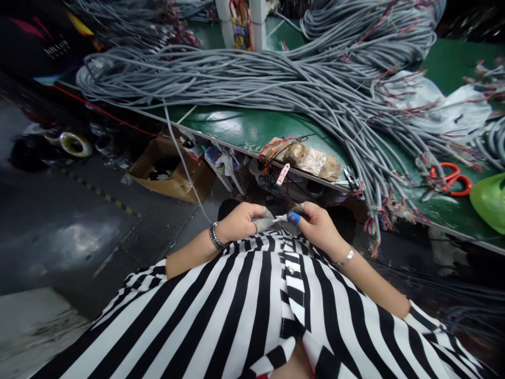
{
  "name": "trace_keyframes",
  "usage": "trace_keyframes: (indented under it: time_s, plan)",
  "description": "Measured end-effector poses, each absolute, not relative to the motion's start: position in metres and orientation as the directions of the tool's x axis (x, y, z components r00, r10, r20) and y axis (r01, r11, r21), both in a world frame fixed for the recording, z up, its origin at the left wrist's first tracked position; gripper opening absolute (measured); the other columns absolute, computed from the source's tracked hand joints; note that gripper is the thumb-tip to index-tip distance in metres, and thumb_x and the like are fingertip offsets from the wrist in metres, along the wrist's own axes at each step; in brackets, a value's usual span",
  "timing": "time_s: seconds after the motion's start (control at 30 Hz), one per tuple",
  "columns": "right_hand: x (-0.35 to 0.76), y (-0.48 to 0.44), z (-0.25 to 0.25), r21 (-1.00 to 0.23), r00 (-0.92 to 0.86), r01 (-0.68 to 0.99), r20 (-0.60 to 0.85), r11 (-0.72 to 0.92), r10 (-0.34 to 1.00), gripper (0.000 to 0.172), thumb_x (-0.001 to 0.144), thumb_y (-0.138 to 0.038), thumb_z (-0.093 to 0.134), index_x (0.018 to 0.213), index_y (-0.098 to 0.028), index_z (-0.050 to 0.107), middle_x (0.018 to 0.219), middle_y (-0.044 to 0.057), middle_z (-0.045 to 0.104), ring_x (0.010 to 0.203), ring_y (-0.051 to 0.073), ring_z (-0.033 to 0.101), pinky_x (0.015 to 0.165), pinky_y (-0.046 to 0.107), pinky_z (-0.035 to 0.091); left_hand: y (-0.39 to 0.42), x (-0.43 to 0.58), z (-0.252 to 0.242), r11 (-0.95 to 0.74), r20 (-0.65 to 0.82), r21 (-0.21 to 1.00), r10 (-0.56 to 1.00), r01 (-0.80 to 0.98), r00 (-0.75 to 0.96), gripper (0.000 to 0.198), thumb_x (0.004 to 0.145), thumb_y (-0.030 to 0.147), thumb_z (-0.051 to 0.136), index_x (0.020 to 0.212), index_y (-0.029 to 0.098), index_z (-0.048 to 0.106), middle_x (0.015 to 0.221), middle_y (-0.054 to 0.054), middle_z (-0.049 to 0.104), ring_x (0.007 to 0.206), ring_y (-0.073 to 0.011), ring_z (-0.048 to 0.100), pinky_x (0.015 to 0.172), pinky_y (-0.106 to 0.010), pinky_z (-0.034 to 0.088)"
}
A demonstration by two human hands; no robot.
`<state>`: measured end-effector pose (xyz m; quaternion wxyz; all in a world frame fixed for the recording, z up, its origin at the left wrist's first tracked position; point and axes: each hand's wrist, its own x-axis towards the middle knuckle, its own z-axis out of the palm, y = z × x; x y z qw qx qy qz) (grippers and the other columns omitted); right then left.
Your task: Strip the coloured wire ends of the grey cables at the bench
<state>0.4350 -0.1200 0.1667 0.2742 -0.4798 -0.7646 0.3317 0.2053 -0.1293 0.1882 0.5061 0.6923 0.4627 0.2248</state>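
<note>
Close in front of my body, my left hand [241, 221] is closed in a pinch, with worn grey coverings on the fingertips. A single grey cable [184, 163] hangs off the bundle on the table and runs down to this hand. Facing it, my right hand [319, 226] pinches the cable's small silvery-white end [281, 218] between thumb and finger. Blue tape is wrapped round the right thumb. The fingertips nearly meet, and the fine detail of the cable end is too small to make out.
A long bundle of grey cables [221, 79] lies across the green table [236, 126], with stripped coloured wire ends at the right. Near the front edge are a taped wooden block [311, 160] and orange-handled scissors [450, 180]. A cardboard box [173, 181] stands below on the floor.
</note>
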Motion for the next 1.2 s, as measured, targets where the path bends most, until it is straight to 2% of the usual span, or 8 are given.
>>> trace_keyframes:
  time_s: [0.13,0.27,0.47,0.7,0.77,0.9,1.1,1.2]
  plan:
    - [0.439,-0.126,0.171,-0.558,-0.447,0.64,0.29,0.529,0.846,0.017,0.086,-0.028,0.053,0.075,-0.017,0.059,0.074,0.006,0.056,0.072,0.018,0.05,0.068,0.032,0.039,-0.124,0.205,0.183,-0.079,-0.126,0.881,0.911,0.466,0.393,0.018,0.079,0.026,0.059,0.08,0.011,0.069,0.07,-0.002,0.068,0.063,-0.0105,0.059,0.059,-0.018,0.045]
    - [0.444,-0.125,0.165,-0.486,-0.469,0.632,0.381,0.604,0.797,0.011,0.085,-0.022,0.051,0.081,-0.018,0.061,0.082,0.007,0.06,0.075,0.019,0.053,0.068,0.032,0.04,-0.121,0.212,0.179,-0.093,-0.078,0.884,0.937,0.457,0.341,0.018,0.08,0.026,0.058,0.082,0.012,0.069,0.073,-0.002,0.069,0.065,-0.0109,0.06,0.062,-0.018,0.047]
    - [0.438,-0.123,0.147,-0.619,-0.263,0.696,0.253,0.365,0.931,0.009,0.085,-0.025,0.054,0.08,-0.019,0.059,0.076,0.004,0.059,0.069,0.017,0.054,0.061,0.028,0.04,-0.123,0.215,0.178,-0.116,-0.091,0.911,0.88,0.396,0.466,0.02,0.08,0.028,0.06,0.082,0.011,0.068,0.072,-0.002,0.069,0.064,-0.0104,0.06,0.061,-0.018,0.047]
    - [0.45,-0.131,0.162,-0.489,-0.519,0.612,0.344,0.621,0.783,0.014,0.085,-0.026,0.051,0.075,-0.019,0.057,0.074,0.004,0.058,0.064,0.015,0.051,0.058,0.027,0.036,-0.123,0.215,0.175,-0.147,-0.061,0.855,0.923,0.497,0.38,0.019,0.082,0.029,0.059,0.085,0.013,0.07,0.074,-0.002,0.07,0.064,-0.0109,0.061,0.062,-0.019,0.047]
    - [0.451,-0.129,0.159,-0.473,-0.457,0.668,0.35,0.575,0.818,0.012,0.085,-0.024,0.05,0.076,-0.019,0.057,0.076,0.005,0.059,0.066,0.015,0.052,0.059,0.027,0.036,-0.126,0.219,0.171,-0.157,-0.048,0.876,0.913,0.455,0.406,0.019,0.083,0.029,0.059,0.087,0.013,0.07,0.077,-0.003,0.071,0.068,-0.0117,0.063,0.065,-0.02,0.048]
    - [0.444,-0.128,0.148,-0.536,-0.289,0.751,0.259,0.386,0.921,0.012,0.084,-0.025,0.052,0.073,-0.02,0.053,0.071,0.003,0.054,0.063,0.015,0.049,0.058,0.027,0.035,-0.127,0.218,0.162,-0.155,-0.065,0.915,0.855,0.372,0.515,0.019,0.083,0.026,0.059,0.089,0.013,0.07,0.079,-0.003,0.072,0.07,-0.0124,0.064,0.066,-0.019,0.049]
    - [0.438,-0.136,0.149,-0.571,-0.475,0.64,0.233,0.514,0.849,0.019,0.084,-0.025,0.05,0.066,-0.02,0.048,0.066,0.001,0.049,0.058,0.013,0.044,0.055,0.026,0.033,-0.123,0.204,0.15,-0.19,-0.055,0.84,0.903,0.508,0.427,0.016,0.083,0.023,0.059,0.089,0.015,0.071,0.078,-0.002,0.071,0.071,-0.0126,0.064,0.068,-0.021,0.048]
    - [0.438,-0.124,0.139,-0.618,-0.324,0.688,0.207,0.38,0.923,0.016,0.083,-0.027,0.053,0.07,-0.02,0.052,0.067,0.002,0.053,0.061,0.014,0.048,0.057,0.026,0.036,-0.127,0.21,0.15,-0.19,-0.055,0.875,0.875,0.445,0.481,0.018,0.084,0.026,0.057,0.09,0.015,0.071,0.079,-0.003,0.071,0.071,-0.0129,0.064,0.068,-0.021,0.049]
